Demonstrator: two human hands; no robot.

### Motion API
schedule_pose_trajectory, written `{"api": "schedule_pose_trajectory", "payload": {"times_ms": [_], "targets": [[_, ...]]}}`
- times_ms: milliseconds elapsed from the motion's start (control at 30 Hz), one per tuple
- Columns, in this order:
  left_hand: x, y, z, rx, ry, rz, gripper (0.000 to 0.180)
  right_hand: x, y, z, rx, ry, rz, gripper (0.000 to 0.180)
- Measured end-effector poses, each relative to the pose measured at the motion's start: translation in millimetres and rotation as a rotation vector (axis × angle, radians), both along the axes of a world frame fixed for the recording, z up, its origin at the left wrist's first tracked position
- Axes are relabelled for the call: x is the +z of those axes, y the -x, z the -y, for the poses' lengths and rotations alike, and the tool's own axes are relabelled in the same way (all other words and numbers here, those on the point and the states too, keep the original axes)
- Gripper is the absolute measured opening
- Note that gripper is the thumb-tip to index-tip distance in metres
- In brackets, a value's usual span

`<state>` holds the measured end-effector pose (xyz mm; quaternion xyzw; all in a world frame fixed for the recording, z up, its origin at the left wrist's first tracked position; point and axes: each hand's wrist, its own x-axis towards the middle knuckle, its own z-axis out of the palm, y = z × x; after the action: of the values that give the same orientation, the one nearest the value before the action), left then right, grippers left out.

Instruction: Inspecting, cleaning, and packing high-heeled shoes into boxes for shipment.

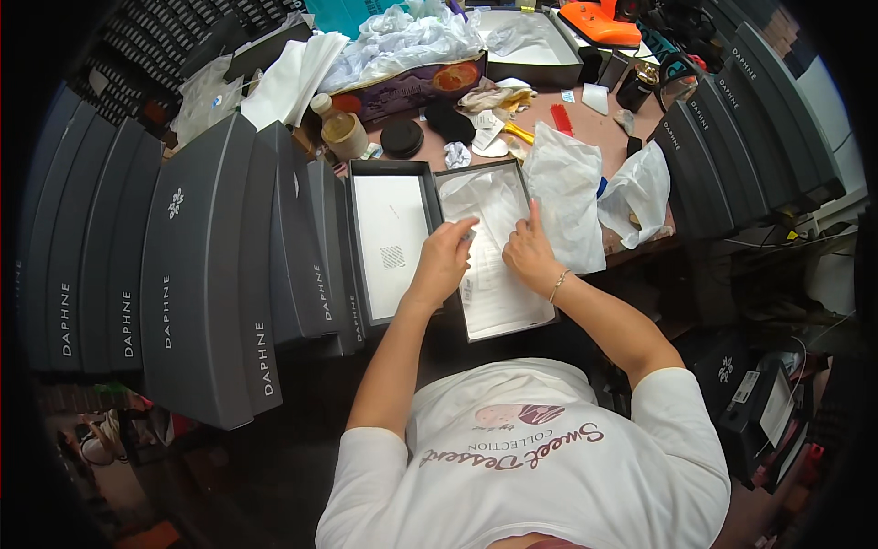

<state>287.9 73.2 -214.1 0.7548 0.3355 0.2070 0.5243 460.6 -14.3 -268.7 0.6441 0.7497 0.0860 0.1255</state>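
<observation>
In front of me an open shoe box [544,309] with dark sides is lined with white tissue paper [485,274]. Over its left side is my left hand [445,261], thumb and fingers drawn together around something small and pale that I cannot make out. My right hand [530,252] rests at the box's right wall, index finger stretched out along the edge and the other fingers curled; nothing shows in them. Close on the left lies a dark-rimmed box lid [389,206], white inside with a small printed patch.
Dark shoe boxes [197,274] stand in a row at left, with more dark boxes [704,165] at right. Behind are a bottle [343,133], a round black tin [401,138], a red brush [561,119] and a carton of crumpled paper [412,87]. White paper [565,197] lies right.
</observation>
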Motion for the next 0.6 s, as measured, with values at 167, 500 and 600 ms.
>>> {"api": "schedule_pose_trajectory", "payload": {"times_ms": [167, 500, 600], "targets": [[-8, -1, 29, -0.458, -0.716, -0.536, 0.015, -11, -4, -8, 0.029, 0.069, -0.021, 0.022], [-13, -19, 13, -0.533, -0.596, -0.634, 0.020, 9, -7, -10, -0.047, -0.019, -0.299, 0.015], [0, 20, 9, 0.075, -0.305, 0.017, 0.024, 78, -17, -10, -0.249, -0.201, -0.677, 0.015]]}}
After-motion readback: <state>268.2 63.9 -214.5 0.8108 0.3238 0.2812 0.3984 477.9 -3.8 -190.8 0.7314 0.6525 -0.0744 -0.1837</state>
